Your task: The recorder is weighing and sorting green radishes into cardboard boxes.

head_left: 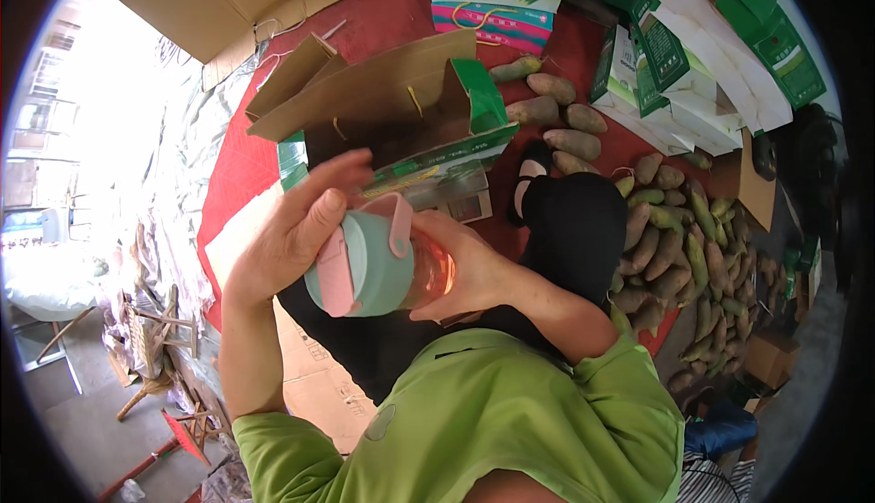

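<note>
A drink bottle [432,273] with a clear pinkish body lies tilted in front of my chest. Its mint-green lid [383,264] has a pink flip clasp and a pink carrying loop. My right hand [476,266] is wrapped round the bottle's body from the right. At the lid's left side is my left hand [296,220], fingers stretched out and a little blurred, thumb close to the pink clasp; whether the thumb touches it I cannot tell. Just beyond both hands stands an open cardboard carton [383,129] with green sides and yellow cord handles, its flaps raised.
A large pile of long green and brown radishes [674,257] lies on the right, with several more radishes [570,116] beside the carton. White-and-green cartons [693,56] stack up at the far right. Stools [164,330] stand at the left on grey floor beside the red mat [241,161].
</note>
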The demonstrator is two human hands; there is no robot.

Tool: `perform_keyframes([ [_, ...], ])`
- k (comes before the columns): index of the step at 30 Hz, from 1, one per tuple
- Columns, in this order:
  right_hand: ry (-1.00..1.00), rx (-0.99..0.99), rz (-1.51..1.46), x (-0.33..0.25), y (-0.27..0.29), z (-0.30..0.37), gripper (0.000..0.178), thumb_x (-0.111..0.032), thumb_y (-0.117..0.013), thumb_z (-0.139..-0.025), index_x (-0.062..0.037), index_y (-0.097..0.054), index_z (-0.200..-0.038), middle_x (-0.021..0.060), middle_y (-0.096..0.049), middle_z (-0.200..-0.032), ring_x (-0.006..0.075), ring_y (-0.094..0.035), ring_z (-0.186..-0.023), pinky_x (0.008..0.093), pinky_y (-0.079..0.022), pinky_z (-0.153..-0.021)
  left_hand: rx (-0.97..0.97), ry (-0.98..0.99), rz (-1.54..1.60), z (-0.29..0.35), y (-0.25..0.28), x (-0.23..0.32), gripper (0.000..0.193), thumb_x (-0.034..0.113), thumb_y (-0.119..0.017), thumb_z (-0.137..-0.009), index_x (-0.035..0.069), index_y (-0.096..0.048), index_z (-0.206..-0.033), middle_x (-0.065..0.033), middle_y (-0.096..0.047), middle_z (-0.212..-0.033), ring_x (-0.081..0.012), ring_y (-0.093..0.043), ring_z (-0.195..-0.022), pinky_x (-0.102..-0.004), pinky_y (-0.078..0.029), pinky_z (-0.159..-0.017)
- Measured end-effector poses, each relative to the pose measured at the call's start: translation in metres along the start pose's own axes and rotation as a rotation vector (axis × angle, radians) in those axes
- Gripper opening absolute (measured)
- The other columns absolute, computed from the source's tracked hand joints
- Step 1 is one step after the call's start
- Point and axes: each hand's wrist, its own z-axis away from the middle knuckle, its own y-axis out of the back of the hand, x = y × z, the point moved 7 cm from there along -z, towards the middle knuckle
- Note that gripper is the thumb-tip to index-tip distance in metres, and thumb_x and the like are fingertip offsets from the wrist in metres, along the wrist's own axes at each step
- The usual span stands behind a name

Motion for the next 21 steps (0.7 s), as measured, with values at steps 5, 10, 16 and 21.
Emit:
perform_keyframes([
  [5,-0.031,-0.093,0.001,-0.006,-0.011,0.000,0.097,-0.019,-0.084,-0.053,-0.0071,-0.038,-0.138,0.0169,-0.051,-0.124,0.0354,-0.046,-0.117,0.0437,-0.037,-0.101,-0.141,0.108,0.075,0.008,0.000,-0.008,0.055,0.040,-0.052,-0.096,-0.001,-0.048,-0.133,-0.0100,-0.064,-0.107,-0.0165,-0.058,-0.103,-0.0303,-0.045,-0.091],
  [10,-0.047,-0.092,-0.042,0.000,-0.012,-0.002,0.096,-0.017,-0.085,-0.053,-0.0080,-0.039,-0.137,0.0157,-0.050,-0.128,0.0339,-0.047,-0.118,0.0433,-0.037,-0.102,0.082,0.373,0.161,0.023,0.026,0.007,0.037,0.014,-0.073,-0.082,-0.002,-0.061,-0.114,-0.0044,-0.065,-0.097,-0.0109,-0.059,-0.091,-0.0261,-0.048,-0.079],
  [16,-0.164,-0.008,-0.300,0.014,-0.017,-0.010,0.097,-0.017,-0.086,-0.057,-0.0091,-0.036,-0.140,0.0119,-0.048,-0.133,0.0287,-0.045,-0.125,0.0413,-0.038,-0.102,0.171,-0.082,-0.273,0.032,0.034,0.080,0.030,-0.002,-0.072,-0.066,-0.002,-0.066,-0.095,-0.0040,-0.057,-0.079,-0.0127,-0.054,-0.073,-0.0265,-0.043,-0.066],
  [21,-0.205,0.066,-0.319,0.017,-0.006,-0.014,0.085,-0.005,-0.079,-0.072,-0.0057,-0.032,-0.143,0.0099,-0.044,-0.138,0.0196,-0.045,-0.125,0.0337,-0.042,-0.098,0.388,-0.174,-0.185,0.027,0.079,0.106,0.033,-0.010,-0.062,-0.067,-0.002,-0.064,-0.099,-0.0028,-0.059,-0.083,-0.0107,-0.056,-0.076,-0.0234,-0.045,-0.073],
])
